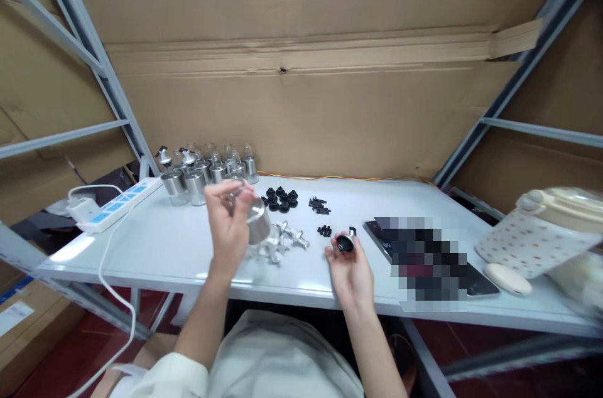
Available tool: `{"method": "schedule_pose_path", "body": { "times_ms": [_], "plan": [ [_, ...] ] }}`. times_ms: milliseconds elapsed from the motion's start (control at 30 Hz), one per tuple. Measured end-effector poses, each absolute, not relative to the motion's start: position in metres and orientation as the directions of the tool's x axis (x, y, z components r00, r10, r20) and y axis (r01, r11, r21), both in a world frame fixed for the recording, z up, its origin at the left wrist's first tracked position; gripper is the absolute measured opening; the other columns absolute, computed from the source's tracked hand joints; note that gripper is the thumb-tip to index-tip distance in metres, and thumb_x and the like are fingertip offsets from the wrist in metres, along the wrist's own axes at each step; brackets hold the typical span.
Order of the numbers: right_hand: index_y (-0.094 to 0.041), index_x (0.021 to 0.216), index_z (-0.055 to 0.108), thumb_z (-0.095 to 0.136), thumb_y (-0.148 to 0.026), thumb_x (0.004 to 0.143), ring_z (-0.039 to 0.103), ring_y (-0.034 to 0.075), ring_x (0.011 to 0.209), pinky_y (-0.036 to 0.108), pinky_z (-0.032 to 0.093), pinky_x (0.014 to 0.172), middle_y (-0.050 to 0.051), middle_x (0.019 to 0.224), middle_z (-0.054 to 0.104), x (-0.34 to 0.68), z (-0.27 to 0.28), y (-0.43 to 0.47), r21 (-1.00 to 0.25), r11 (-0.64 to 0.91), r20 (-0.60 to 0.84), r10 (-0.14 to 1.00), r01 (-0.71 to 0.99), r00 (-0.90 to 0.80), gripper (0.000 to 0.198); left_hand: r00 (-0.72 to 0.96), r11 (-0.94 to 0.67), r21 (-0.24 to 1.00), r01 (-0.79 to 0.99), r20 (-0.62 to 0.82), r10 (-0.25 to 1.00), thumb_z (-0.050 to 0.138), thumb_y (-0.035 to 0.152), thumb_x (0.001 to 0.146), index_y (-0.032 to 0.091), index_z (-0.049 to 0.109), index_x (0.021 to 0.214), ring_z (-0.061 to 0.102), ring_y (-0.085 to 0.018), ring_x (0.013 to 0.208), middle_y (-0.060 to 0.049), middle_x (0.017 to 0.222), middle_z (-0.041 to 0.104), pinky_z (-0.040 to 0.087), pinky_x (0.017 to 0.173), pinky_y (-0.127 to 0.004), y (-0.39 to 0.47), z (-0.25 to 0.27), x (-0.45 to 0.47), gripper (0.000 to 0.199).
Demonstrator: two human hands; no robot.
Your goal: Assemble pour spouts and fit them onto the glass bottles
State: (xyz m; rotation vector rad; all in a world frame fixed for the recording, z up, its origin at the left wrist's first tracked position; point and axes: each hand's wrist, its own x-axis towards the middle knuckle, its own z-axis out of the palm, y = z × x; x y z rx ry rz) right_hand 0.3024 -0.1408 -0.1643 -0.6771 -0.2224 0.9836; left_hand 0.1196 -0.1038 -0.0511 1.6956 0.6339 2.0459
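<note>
My left hand is closed around the neck of a glass bottle with a metal sleeve, held tilted above the table. Motion blurs the bottle a little. In my right hand, palm up, lies a silver pourer spout, gripped by the fingers with its black underside showing. Loose silver spout parts lie on the table beside the bottle. Behind them are several round black stoppers, thin black pieces and small black caps.
Several metal-sleeved bottles stand at the back left, two topped with spouts. A white power strip with a cable lies on the left. To the right are a tablet-like device, a round cream object and a dotted container. Cardboard walls the back.
</note>
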Motion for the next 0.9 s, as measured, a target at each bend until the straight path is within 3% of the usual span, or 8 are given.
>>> {"method": "schedule_pose_path", "body": {
  "times_ms": [167,300,700,800,900],
  "plan": [
    [-0.022,0.083,0.063,0.065,-0.036,0.077,0.062,0.011,0.073,0.023,0.052,0.061,-0.001,0.083,0.067,0.302,-0.168,-0.138,-0.637,0.367,-0.108,0.828,-0.678,0.55,0.016,-0.301,-0.543,0.715,0.44,0.687,0.661,0.048,0.036,0.087,0.021,0.037,0.096,0.059,-0.016,0.075,-0.001,0.083,0.054,0.048,0.078,-0.033,-0.034,-0.054,0.057,0.021],
    [-0.02,0.081,0.066,0.066,-0.032,0.076,0.062,0.01,0.074,0.02,0.052,0.06,-0.001,0.083,0.067,0.299,-0.164,-0.138,-0.583,0.346,-0.187,0.823,-0.735,0.536,0.013,-0.307,-0.319,0.715,0.622,0.598,0.74,0.043,0.027,0.086,0.021,0.033,0.095,0.06,-0.021,0.08,-0.004,0.085,0.054,0.046,0.082,-0.038,0.018,-0.066,0.029,0.015],
    [-0.017,0.08,0.07,0.067,-0.032,0.074,0.061,0.01,0.074,0.019,0.051,0.062,0.002,0.083,0.067,0.297,-0.158,-0.141,-0.616,0.317,-0.184,0.832,-0.722,0.523,0.016,-0.245,-0.319,0.667,0.673,0.608,0.755,0.042,0.022,0.086,0.019,0.03,0.093,0.057,-0.023,0.089,-0.011,0.094,0.051,0.044,0.086,-0.04,0.074,-0.086,0.035,0.015],
    [-0.017,0.083,0.071,0.069,-0.035,0.073,0.061,0.01,0.079,0.018,0.05,0.063,0.002,0.087,0.068,0.296,-0.156,-0.142,-0.648,0.317,-0.156,0.834,-0.692,0.529,0.021,-0.253,-0.343,0.647,0.68,0.647,0.719,0.047,0.02,0.083,0.017,0.032,0.097,0.05,-0.024,0.106,-0.016,0.11,0.047,0.038,0.097,-0.039,0.07,-0.083,0.035,0.02],
    [-0.018,0.086,0.071,0.072,-0.037,0.069,0.061,0.009,0.078,0.016,0.05,0.063,0.002,0.089,0.069,0.295,-0.154,-0.143,-0.659,0.315,-0.155,0.832,-0.683,0.533,0.026,-0.325,-0.426,0.631,0.648,0.735,0.595,0.05,0.017,0.08,0.017,0.033,0.101,0.043,-0.023,0.116,-0.016,0.118,0.042,0.038,0.098,-0.037,0.047,-0.07,0.045,0.027]
  ]
}}
